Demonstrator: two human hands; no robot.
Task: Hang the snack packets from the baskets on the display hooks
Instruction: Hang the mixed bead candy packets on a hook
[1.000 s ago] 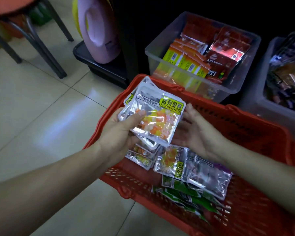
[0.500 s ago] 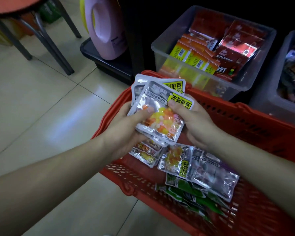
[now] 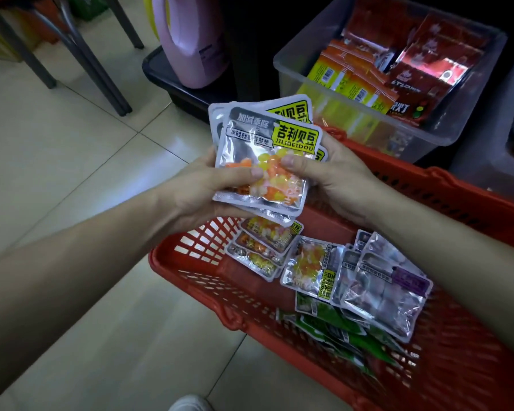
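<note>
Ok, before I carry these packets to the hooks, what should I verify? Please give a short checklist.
1. Stack of packets gripped by left hand and right hand: ok.
2. Visible yellow labels turned the same way: ok.
3. Hang holes aligned: cannot tell.
4. Display hooks in view: not ok.
5. Red basket emptied: not ok, loose packets lie inside.

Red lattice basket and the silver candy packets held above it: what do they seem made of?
Red lattice basket: seemingly rigid moulded plastic, faintly glossy; uniform colour, cast grid openings. Silver candy packets: probably thin metallised plastic film with a clear window; mirror-like creased glare, coloured candies showing through.
</note>
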